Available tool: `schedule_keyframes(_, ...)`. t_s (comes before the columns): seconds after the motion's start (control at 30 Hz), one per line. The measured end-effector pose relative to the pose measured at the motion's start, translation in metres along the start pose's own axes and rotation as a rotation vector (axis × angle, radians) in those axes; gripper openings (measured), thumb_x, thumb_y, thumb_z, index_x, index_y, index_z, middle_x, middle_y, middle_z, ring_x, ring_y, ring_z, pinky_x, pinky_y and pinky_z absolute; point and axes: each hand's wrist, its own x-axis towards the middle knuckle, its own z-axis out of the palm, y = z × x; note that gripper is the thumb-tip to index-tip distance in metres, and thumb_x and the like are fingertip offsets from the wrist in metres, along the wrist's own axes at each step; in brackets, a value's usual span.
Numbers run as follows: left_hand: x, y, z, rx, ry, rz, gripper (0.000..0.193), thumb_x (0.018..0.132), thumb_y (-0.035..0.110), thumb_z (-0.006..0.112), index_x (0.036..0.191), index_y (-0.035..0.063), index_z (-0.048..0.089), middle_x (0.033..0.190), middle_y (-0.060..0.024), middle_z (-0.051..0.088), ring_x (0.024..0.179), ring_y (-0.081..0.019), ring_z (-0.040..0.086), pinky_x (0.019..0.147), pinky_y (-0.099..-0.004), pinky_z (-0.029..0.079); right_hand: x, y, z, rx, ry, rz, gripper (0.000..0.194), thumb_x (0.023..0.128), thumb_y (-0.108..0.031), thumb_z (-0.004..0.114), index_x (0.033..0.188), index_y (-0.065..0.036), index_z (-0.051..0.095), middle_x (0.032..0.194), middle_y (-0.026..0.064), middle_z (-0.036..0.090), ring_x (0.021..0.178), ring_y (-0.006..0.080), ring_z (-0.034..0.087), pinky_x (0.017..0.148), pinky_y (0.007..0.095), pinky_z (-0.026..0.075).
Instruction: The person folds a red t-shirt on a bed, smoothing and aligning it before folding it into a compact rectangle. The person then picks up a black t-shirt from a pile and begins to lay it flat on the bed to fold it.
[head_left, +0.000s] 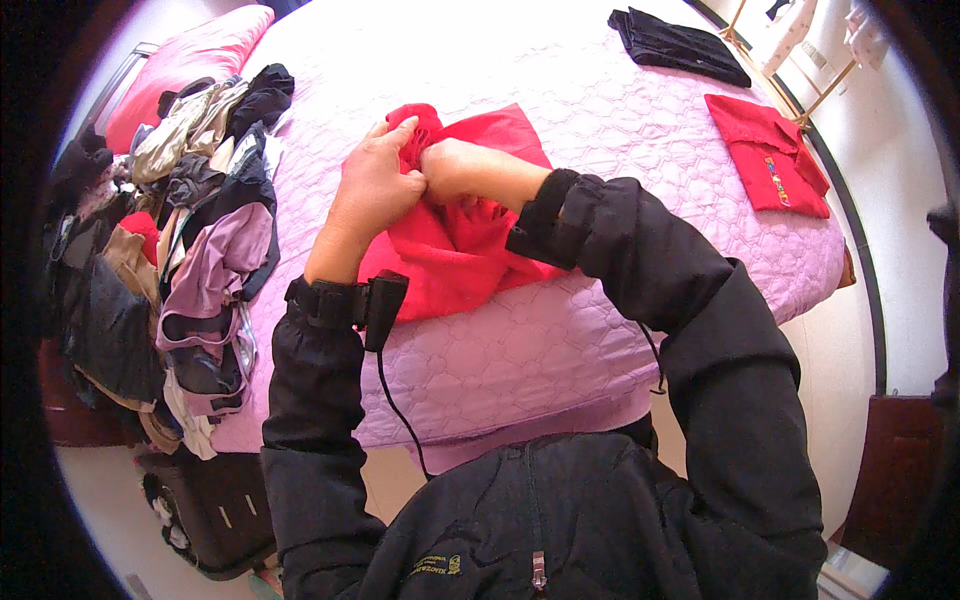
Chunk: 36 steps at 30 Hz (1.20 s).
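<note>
A red cloth garment (450, 262) lies crumpled on the pink quilted bedcover (510, 337) in front of me. My left hand (379, 180) grips a bunched part of it at its upper left. Right beside it, my right hand (461, 172) is closed on the gathered red fabric, its fingers partly hidden in the folds. The hands touch or nearly touch. A folded red garment (772, 161) with a colourful strip of decoration lies at the bed's right side, and folded black clothing (679, 46) rests above it.
A large heap of mixed clothes (187, 247) covers the bed's left side, beside a pink pillow (195, 67). A dark open container (210, 510) stands on the floor below the heap. Wooden rack legs (825, 94) stand beyond the bed's right edge. A cable (397, 409) hangs from my left wrist device.
</note>
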Motion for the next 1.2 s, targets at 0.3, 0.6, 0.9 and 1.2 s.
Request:
schedule_keyframes(0.3, 0.010, 0.021, -0.007, -0.064, -0.019, 0.102, 0.057, 0.068, 0.006, 0.060, 0.124, -0.0021, 0.055, 0.118, -0.0209, 0.058, 0.110, -0.0314, 0.056, 0.098, -0.0337, 0.041, 0.048, 0.036, 0.021, -0.340, -0.184, -0.240, 0.027, 0.084, -0.025, 0.055, 0.101, -0.005, 0.062, 0.087, 0.0105, 0.064, 0.083, 0.0197, 0.061, 0.076, 0.0335, 0.049)
schedule_keyframes(0.6, -0.006, 0.009, 0.002, -0.305, -0.028, 0.013, 0.064, 0.075, 0.006, 0.069, 0.132, -0.0070, 0.043, 0.117, -0.0144, 0.059, 0.100, -0.0179, 0.059, 0.089, -0.0283, 0.046, -0.028, 0.011, -0.016, 0.343, 0.039, 0.175, 0.033, 0.080, -0.028, 0.063, 0.098, -0.001, 0.061, 0.088, 0.0118, 0.066, 0.084, 0.0203, 0.064, 0.070, 0.0357, 0.051)
schedule_keyframes(0.9, -0.011, 0.007, -0.011, -0.547, -0.092, -0.135, 0.061, 0.075, 0.002, 0.064, 0.132, -0.0062, 0.044, 0.116, -0.0137, 0.059, 0.088, -0.0124, 0.060, 0.077, -0.0240, 0.049, -0.076, 0.002, -0.017, 0.537, -0.193, -0.243, 0.042, 0.070, -0.019, 0.070, 0.108, -0.002, 0.063, 0.088, 0.0106, 0.066, 0.075, 0.0186, 0.063, 0.062, 0.0313, 0.050)
schedule_keyframes(1.2, -0.010, 0.024, -0.018, -0.688, -0.126, -0.168, 0.061, 0.075, -0.003, 0.062, 0.134, -0.0034, 0.044, 0.086, -0.0029, 0.063, 0.060, -0.0044, 0.054, 0.054, -0.0191, 0.044, -0.088, -0.022, 0.001, 0.837, -0.314, -0.082, 0.029, 0.071, -0.007, 0.062, 0.099, -0.001, 0.062, 0.072, 0.0083, 0.062, 0.062, 0.0189, 0.062, 0.052, 0.0325, 0.050)
